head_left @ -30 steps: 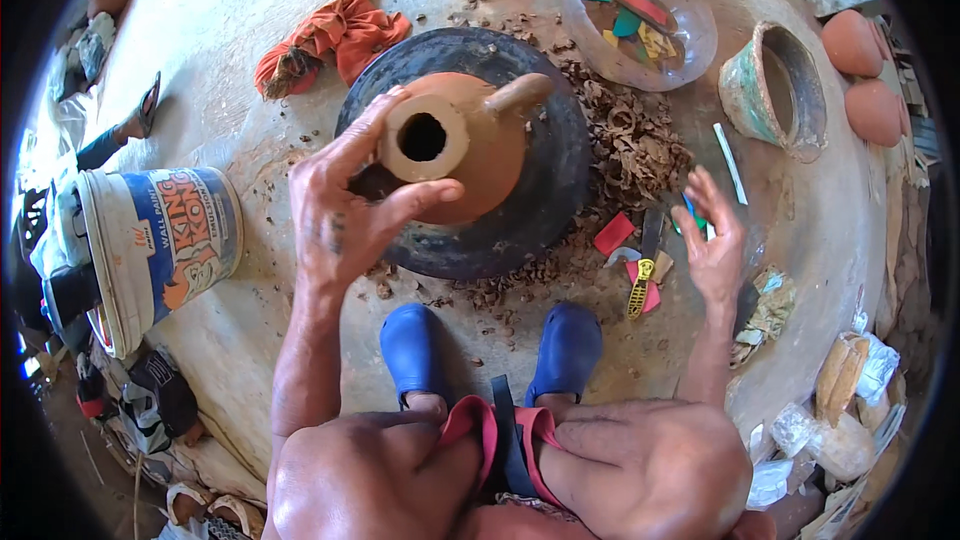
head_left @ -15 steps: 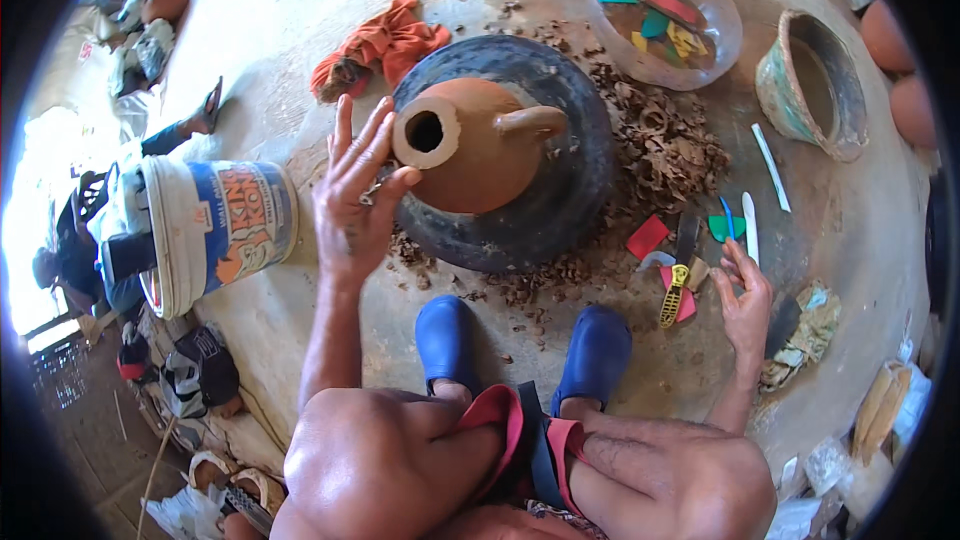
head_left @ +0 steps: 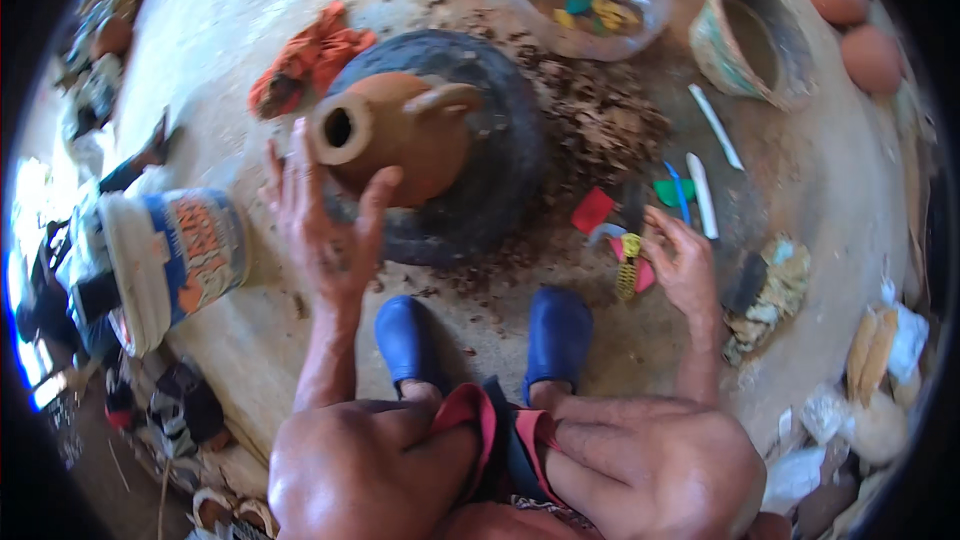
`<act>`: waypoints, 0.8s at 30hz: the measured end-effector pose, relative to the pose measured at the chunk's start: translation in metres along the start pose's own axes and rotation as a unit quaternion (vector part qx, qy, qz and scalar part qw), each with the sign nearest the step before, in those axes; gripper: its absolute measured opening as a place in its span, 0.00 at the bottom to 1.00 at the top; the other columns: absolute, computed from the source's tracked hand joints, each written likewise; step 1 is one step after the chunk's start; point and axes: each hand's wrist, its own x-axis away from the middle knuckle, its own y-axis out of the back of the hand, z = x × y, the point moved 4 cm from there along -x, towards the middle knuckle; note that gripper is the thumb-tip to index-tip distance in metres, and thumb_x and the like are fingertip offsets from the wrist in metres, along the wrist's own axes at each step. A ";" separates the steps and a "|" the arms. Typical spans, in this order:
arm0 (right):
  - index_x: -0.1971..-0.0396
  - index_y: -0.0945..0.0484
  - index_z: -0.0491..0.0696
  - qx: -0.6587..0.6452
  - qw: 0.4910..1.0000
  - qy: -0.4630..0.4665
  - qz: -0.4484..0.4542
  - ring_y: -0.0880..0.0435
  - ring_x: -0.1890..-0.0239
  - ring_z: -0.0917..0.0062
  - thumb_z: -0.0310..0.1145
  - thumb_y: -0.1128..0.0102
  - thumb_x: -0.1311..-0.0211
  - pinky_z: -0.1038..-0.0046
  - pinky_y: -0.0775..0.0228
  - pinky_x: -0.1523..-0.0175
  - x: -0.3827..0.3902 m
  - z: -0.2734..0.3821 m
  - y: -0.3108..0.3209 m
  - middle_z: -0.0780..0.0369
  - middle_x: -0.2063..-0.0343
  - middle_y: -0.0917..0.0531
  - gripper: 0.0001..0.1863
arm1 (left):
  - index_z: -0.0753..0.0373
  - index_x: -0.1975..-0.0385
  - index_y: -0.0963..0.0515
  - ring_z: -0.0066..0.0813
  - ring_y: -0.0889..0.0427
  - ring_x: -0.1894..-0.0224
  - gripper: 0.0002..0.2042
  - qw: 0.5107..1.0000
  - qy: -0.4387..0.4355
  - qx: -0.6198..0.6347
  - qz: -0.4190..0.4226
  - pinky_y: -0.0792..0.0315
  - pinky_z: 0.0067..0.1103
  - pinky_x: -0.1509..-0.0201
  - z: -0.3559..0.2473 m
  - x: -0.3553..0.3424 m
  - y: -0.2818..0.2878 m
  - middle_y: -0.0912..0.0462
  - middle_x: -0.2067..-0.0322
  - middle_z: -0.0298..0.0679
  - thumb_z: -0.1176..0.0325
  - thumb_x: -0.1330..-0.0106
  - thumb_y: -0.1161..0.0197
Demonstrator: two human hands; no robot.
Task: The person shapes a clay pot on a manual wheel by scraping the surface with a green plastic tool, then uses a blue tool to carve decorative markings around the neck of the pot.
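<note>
A brown clay jug (head_left: 415,160) with a round mouth and a loop handle leans toward the left on a dark round wheel (head_left: 505,165). My left hand (head_left: 330,235) is open beside its neck, fingers spread and thumb over the jug's lower side; contact is unclear. At the right, my right hand (head_left: 688,265) hovers low over small tools, fingers bent and thumb apart, with no held thing discernible in the blur. Nearest to it lie a yellow-handled tool (head_left: 627,275), a pink piece (head_left: 644,276), a red piece (head_left: 592,209), a green piece (head_left: 665,192) and a blue stick (head_left: 680,195).
Clay shavings (head_left: 600,115) lie beyond the wheel, near a clear basin (head_left: 655,25) of tools in water. A bucket (head_left: 205,255) stands left, an orange cloth (head_left: 310,55) behind the wheel. White strips (head_left: 703,202), a clay-smeared pot (head_left: 715,55) and a crumpled cloth (head_left: 775,295) are right.
The view has shifted, moving most things leftward in the picture. My right hand has moved left across the tools, from near the blue stick toward the yellow-handled tool. My left hand has dropped slightly from the jug's mouth.
</note>
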 end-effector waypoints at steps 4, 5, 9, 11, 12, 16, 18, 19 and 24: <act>0.40 0.16 0.40 0.008 1.000 0.024 -0.011 0.09 0.51 0.61 0.28 0.28 0.35 0.65 0.19 0.45 0.006 -0.012 0.001 0.50 0.50 0.11 0.23 | 0.66 0.31 0.24 0.55 0.31 0.25 0.39 1.000 -0.018 -0.005 -0.015 0.39 0.44 0.21 0.007 -0.004 0.006 0.21 0.32 0.52 0.54 0.41 0.17; 0.40 0.16 0.40 0.023 0.999 0.012 -0.021 0.09 0.51 0.61 0.28 0.28 0.35 0.65 0.19 0.45 0.009 -0.020 0.012 0.50 0.50 0.11 0.23 | 0.66 0.32 0.22 0.53 0.28 0.27 0.38 1.000 -0.017 0.000 -0.018 0.36 0.41 0.22 0.005 -0.007 0.003 0.20 0.33 0.52 0.56 0.41 0.17; 0.44 0.14 0.41 0.008 0.988 -0.057 -0.143 0.08 0.57 0.62 0.30 0.27 0.34 0.64 0.18 0.49 0.018 -0.058 0.045 0.51 0.56 0.09 0.20 | 0.64 0.32 0.21 0.47 0.25 0.30 0.37 0.999 0.004 0.030 0.029 0.33 0.41 0.25 0.011 -0.017 -0.005 0.19 0.34 0.47 0.55 0.40 0.18; 0.47 0.13 0.42 0.091 0.970 -0.136 -0.183 0.08 0.59 0.63 0.31 0.28 0.34 0.63 0.18 0.51 0.015 -0.076 0.059 0.53 0.58 0.09 0.17 | 0.64 0.32 0.22 0.48 0.26 0.29 0.37 0.999 -0.008 0.027 0.038 0.33 0.41 0.24 0.017 -0.022 -0.009 0.20 0.33 0.49 0.55 0.39 0.18; 0.49 0.12 0.43 0.100 0.969 -0.115 -0.194 0.08 0.62 0.60 0.32 0.28 0.33 0.60 0.18 0.53 0.006 -0.077 0.057 0.53 0.62 0.09 0.16 | 0.65 0.31 0.22 0.49 0.27 0.27 0.38 0.997 -0.015 0.061 0.047 0.34 0.41 0.23 0.022 -0.026 -0.009 0.21 0.32 0.50 0.55 0.41 0.18; 0.46 0.13 0.48 0.218 0.961 -0.112 -0.127 0.13 0.52 0.52 0.39 0.33 0.29 0.53 0.22 0.46 -0.024 -0.077 0.004 0.50 0.55 0.12 0.16 | 0.62 0.27 0.28 0.57 0.39 0.20 0.47 0.997 -0.051 0.026 0.056 0.44 0.44 0.17 0.039 -0.038 0.007 0.33 0.24 0.56 0.49 0.47 0.16; 0.48 0.13 0.48 0.236 0.954 -0.122 -0.137 0.15 0.54 0.50 0.36 0.33 0.29 0.52 0.23 0.47 -0.020 -0.094 -0.010 0.50 0.59 0.14 0.14 | 0.58 0.23 0.31 0.58 0.49 0.16 0.56 0.995 -0.086 -0.008 0.054 0.50 0.47 0.16 0.026 -0.050 0.012 0.45 0.19 0.57 0.36 0.52 0.17; 0.50 0.13 0.46 0.205 0.959 -0.134 -0.145 0.15 0.55 0.50 0.34 0.33 0.29 0.51 0.23 0.48 -0.015 -0.109 -0.010 0.49 0.59 0.14 0.13 | 0.57 0.23 0.31 0.62 0.56 0.15 0.57 0.994 -0.084 0.003 0.075 0.55 0.52 0.16 0.015 -0.059 0.014 0.50 0.17 0.56 0.34 0.52 0.17; 0.50 0.19 0.40 0.290 0.939 -0.079 -0.169 0.16 0.57 0.50 0.28 0.40 0.26 0.53 0.25 0.52 -0.012 -0.144 0.004 0.48 0.58 0.16 0.11 | 0.57 0.21 0.33 0.70 0.68 0.16 0.61 0.999 -0.011 0.016 0.029 0.64 0.67 0.20 0.028 -0.038 -0.012 0.58 0.15 0.53 0.26 0.54 0.21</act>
